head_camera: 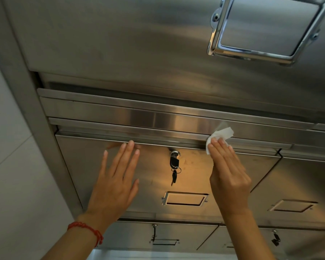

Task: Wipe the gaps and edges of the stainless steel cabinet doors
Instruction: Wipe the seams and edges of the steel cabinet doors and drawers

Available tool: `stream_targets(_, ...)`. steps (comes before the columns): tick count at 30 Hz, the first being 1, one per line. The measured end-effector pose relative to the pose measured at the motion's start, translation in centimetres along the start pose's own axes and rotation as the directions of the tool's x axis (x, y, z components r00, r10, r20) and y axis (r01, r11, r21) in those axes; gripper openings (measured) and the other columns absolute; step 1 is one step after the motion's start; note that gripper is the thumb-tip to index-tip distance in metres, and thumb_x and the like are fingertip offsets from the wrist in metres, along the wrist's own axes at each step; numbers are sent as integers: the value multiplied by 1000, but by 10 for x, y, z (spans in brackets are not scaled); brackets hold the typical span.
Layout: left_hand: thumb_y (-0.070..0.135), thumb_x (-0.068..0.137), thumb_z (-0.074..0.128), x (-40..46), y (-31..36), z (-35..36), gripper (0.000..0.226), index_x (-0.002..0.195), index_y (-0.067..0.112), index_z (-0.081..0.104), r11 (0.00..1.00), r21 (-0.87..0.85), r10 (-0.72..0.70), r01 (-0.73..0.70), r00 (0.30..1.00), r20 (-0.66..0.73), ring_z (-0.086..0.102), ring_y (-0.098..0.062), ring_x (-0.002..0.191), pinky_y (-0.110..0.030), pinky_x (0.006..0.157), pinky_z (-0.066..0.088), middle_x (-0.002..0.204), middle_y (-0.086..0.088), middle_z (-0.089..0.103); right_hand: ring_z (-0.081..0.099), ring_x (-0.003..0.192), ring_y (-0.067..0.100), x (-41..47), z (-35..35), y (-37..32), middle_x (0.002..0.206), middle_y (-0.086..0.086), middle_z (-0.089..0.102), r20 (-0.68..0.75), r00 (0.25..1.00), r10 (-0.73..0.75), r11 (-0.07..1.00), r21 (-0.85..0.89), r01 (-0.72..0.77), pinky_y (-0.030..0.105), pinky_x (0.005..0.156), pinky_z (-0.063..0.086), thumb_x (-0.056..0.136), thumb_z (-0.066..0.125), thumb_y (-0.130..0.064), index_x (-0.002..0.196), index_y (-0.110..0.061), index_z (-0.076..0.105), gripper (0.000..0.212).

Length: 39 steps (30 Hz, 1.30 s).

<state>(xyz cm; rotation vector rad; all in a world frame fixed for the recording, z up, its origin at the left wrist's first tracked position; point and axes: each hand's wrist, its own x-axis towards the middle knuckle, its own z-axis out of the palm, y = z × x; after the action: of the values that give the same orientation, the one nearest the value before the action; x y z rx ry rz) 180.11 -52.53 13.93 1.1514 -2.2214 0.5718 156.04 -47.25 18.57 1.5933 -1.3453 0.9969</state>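
Cabinet door (152,171): stainless steel, centre of view, shut, its top edge (158,142) running long left to right under a stepped ledge (120,109).

Tissue (220,136): white, crumpled, pressed on that top edge toward its right end, partly under the fingertips.

Right hand (229,171): fingers straight and close together, pressing the tissue flat against the edge; not curled round it.

Left hand (116,177): fingers spread wide and straight, holding nothing, fingertips at the same edge toward the left; whether the palm touches the door cannot be told.

Relation: the unwiped run of the gap appears to lie leftward from the right hand, along the edge's long axis, toward the left hand; the right hand is the one on the tissue.

Keys (174,166): hanging from the door's lock.

Handle (184,198): recessed, below the keys.

Neighbouring door (298,184): to the right.
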Motion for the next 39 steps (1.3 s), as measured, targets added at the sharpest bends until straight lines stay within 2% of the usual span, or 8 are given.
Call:
stream_targets(5,31,87,36,0,0,1,64,142,0,25,1000,-18,-4,4,1000,-10,23,-32,139,-61,105,27,151,-19,21,60,110,29,5,5,-11,114,18,64,-16,999,-30,999,13,30,34,102,44,94,49,-3,108,3,67,24)
stream_targets(12,28,86,38,-5,-7,-2,64,142,1,24,999,-46,8,-9,1000,-26,24,-30,138,-58,107,21,152,-17,21,62,107,29,12,15,-34,112,18,66,-34,996,-81,996,36,83,44,91,50,97,45,-4,106,2,69,26)
stream_targets(17,28,86,36,-11,-19,-7,63,142,1,26,999,-34,-39,39,999,4,25,-32,138,-62,105,28,150,-21,26,62,107,29,19,20,-55,111,18,66,-48,994,-100,993,57,103,44,90,51,101,41,-7,104,2,69,30)
stream_targets(21,27,86,37,-13,-30,-11,63,142,1,26,997,-37,-61,61,998,0,26,-32,138,-61,105,27,149,-22,27,63,105,27,23,26,-70,109,16,67,-67,992,-110,992,58,114,42,88,53,91,56,-1,103,1,70,19)
stream_targets(25,28,86,37,-17,-36,-13,63,142,1,26,997,-29,-75,75,997,-7,27,-32,137,-60,106,27,149,-22,28,63,106,25,26,33,-86,110,16,67,-64,990,-124,988,82,129,41,89,53,96,48,-3,104,0,71,24)
stream_targets(29,29,85,37,-18,-41,-14,64,141,1,27,996,-20,-87,87,996,-14,27,-32,136,-58,107,24,148,-22,29,62,109,24,28,40,-98,112,15,66,-65,989,-134,984,114,141,39,92,52,91,54,0,105,-1,71,21)
stream_targets(34,28,85,36,-22,-47,-15,63,141,0,27,995,-17,-101,101,995,-7,29,-33,136,-60,106,27,148,-22,29,62,110,24,31,47,-113,113,14,66,-67,988,-142,980,129,150,40,90,53,85,63,3,105,-1,71,22)
stream_targets(39,29,85,36,-26,-53,-14,63,140,0,27,993,-17,-117,117,993,13,28,-33,136,-62,103,32,147,-23,30,62,110,23,34,52,-126,114,14,66,-72,985,-154,977,141,163,39,91,53,91,56,0,106,-2,71,21)
